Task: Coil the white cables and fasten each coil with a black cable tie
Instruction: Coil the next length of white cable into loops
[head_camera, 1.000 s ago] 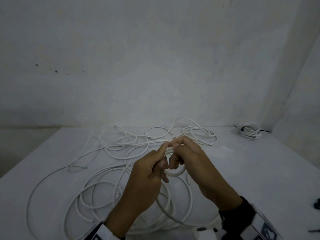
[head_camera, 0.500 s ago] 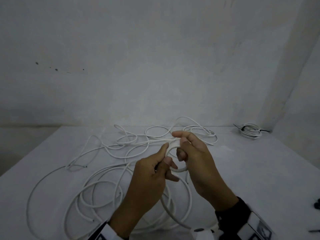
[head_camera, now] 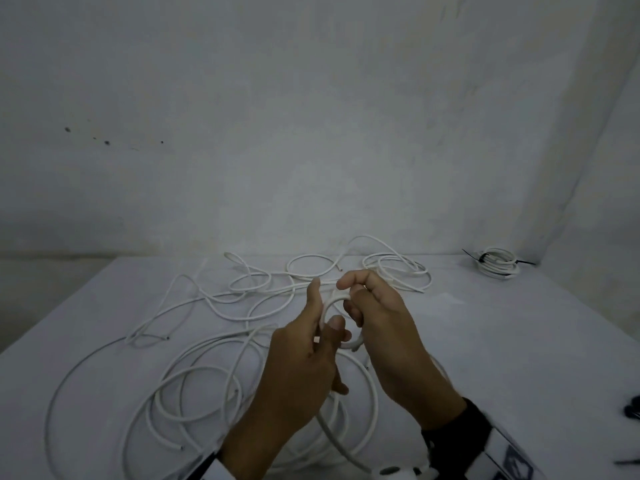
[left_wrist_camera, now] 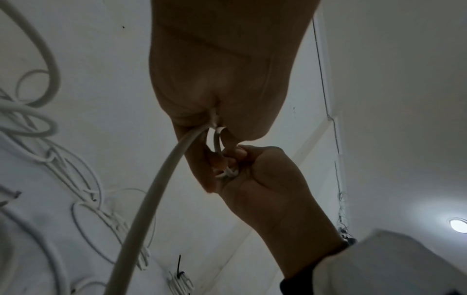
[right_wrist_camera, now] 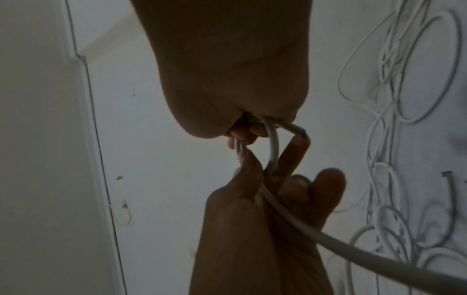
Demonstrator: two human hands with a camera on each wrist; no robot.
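Observation:
Both hands hold one white cable (head_camera: 354,344) above the table's middle, bent into a small loop. My left hand (head_camera: 323,317) pinches the loop's near side with the thumb, its index finger pointing up. My right hand (head_camera: 349,299) curls its fingers round the loop's far side. The left wrist view shows the cable (left_wrist_camera: 151,199) leaving the left palm and the right hand (left_wrist_camera: 265,179) gripping the loop. The right wrist view shows the loop (right_wrist_camera: 273,143) between both hands. The cable's tail (head_camera: 332,441) drops toward me. More loose white cables (head_camera: 242,296) sprawl over the table.
A finished coil (head_camera: 497,263) with a black tie lies at the back right corner. Black cable ties (head_camera: 632,407) lie at the right edge. Large cable loops (head_camera: 194,393) lie to the left of my arms. A white wall stands behind the table (head_camera: 502,341).
The hands have drawn slightly apart and the small loop between them has opened wider. My left index finger has straightened upward. The right hand has shifted a little up and back.

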